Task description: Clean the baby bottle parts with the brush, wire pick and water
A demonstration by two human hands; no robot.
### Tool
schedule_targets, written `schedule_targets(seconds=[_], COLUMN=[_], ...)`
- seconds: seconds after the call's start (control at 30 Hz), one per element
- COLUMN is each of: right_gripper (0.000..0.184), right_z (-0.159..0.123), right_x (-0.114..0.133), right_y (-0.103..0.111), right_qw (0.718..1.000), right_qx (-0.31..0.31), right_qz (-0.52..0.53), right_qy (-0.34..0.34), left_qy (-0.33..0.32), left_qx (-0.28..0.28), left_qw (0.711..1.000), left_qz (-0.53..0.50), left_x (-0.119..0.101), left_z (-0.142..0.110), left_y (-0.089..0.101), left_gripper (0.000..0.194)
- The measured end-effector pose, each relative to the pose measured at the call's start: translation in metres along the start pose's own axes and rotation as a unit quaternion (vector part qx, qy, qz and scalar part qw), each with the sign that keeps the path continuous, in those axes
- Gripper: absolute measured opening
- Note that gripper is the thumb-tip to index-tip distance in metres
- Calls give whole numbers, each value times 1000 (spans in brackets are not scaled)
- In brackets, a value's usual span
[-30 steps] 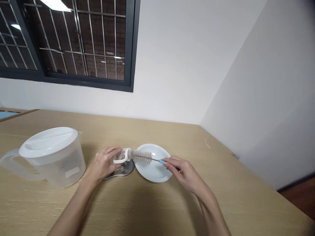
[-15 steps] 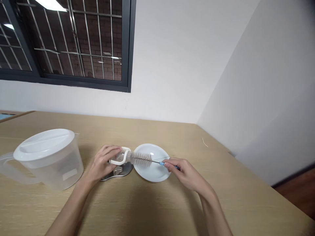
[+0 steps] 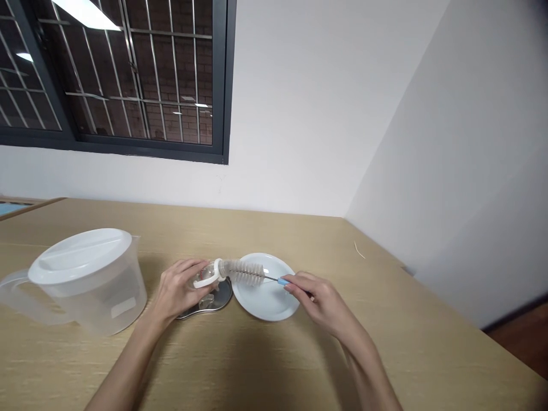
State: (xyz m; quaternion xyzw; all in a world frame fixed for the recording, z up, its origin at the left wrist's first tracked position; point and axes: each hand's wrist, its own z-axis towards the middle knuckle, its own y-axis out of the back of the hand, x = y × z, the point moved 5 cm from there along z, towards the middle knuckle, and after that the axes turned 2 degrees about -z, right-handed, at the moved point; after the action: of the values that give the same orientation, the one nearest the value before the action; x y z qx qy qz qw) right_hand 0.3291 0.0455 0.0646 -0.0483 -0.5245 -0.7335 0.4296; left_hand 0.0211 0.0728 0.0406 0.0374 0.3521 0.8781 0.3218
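Note:
My left hand (image 3: 180, 287) is closed around a small clear bottle with a white ring handle (image 3: 208, 274), held on its side just above a shiny metal tray (image 3: 212, 302). My right hand (image 3: 314, 299) pinches the blue handle of a thin bottle brush (image 3: 248, 269). The brush's white bristles lie level and point left, their tip at the bottle's mouth. Brush and hand hover over a white plate (image 3: 269, 297) on the wooden table (image 3: 257, 359).
A large clear plastic jug with a white lid (image 3: 88, 279) stands on the table at the left, its handle towards the left edge. A white wall runs along the back and right. A barred window is at the upper left.
The bottle has turned in my left hand, so its white ring handle now shows edge-on. The brush stays at the bottle's mouth. The view has shifted slightly.

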Motion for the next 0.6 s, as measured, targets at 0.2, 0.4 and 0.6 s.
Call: schedule_targets(seconds=[0.2, 0.4, 0.6], right_gripper=[29, 31, 36], right_z=[-1, 0, -1], right_x=[8, 13, 8], right_y=[-1, -9, -4], right_qw=[1000, 997, 999], right_qx=[-17, -2, 5], right_qz=[-26, -75, -27], right_qy=[5, 4, -27], left_qy=[30, 1, -42], left_qx=[-9, 47, 40], left_qw=[999, 996, 994], left_qz=[-9, -77, -92], left_x=[2, 11, 6], left_z=[2, 1, 1], left_y=[1, -3, -4], left_gripper=[40, 39, 41])
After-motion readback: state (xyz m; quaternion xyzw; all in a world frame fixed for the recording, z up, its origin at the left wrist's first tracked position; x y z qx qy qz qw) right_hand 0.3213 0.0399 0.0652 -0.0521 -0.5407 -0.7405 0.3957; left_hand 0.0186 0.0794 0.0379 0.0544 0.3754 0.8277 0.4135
